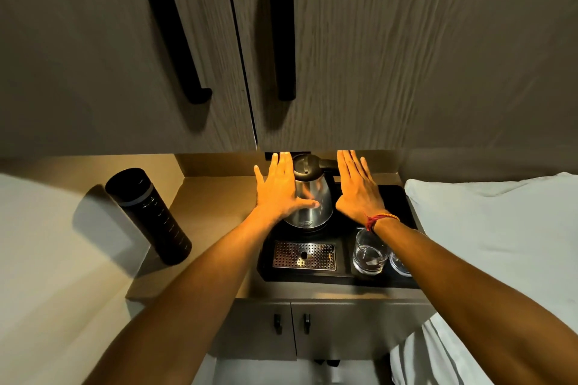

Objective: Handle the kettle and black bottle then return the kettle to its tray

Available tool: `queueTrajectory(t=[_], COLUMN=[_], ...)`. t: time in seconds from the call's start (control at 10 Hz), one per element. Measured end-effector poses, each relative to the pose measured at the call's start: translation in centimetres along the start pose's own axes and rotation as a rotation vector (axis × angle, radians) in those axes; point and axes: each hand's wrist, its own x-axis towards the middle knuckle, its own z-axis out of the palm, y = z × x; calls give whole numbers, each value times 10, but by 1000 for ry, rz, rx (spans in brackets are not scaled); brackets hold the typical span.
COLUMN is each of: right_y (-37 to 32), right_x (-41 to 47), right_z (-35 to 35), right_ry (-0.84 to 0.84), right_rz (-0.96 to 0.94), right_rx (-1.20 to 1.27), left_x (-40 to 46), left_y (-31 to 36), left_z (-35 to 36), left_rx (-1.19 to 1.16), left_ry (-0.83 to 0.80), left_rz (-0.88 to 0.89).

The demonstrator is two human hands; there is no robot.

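Head view: steel kettle (311, 197), front badge unreadable, stands on black tray (394, 194) between flat, spread left hand (278, 187) and right hand (356, 189); ribbed black bottle (147, 214) on counter, left

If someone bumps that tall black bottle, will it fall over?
Probably, yes. The black bottle is tall and narrow, standing near the counter edge, so a nudge near the top could tip it. Being round, it would likely roll once down. Its smooth sides may feel a bit slippery.
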Motion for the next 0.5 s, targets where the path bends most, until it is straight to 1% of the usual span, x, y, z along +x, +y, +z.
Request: queueTrajectory(t=[0.1,0.3,0.4,0.5], right_y=[2,-13,-31,-38], right_x=[2,5,-7,-20], right_z=[-4,-17,-26,-28], right_ry=[12,-62,-66,-5], right_rz=[-21,-72,-33,-69], right_rx=[-36,-231,-243,-245], left_x=[0,1,-7,-15], left_y=[2,12,19,17], left_z=[-1,-14,-26,-29], left_rx=[-2,73,223,295], left_ry=[-11,-118,-92,-11], left_rz=[-15,-54,-28,30])
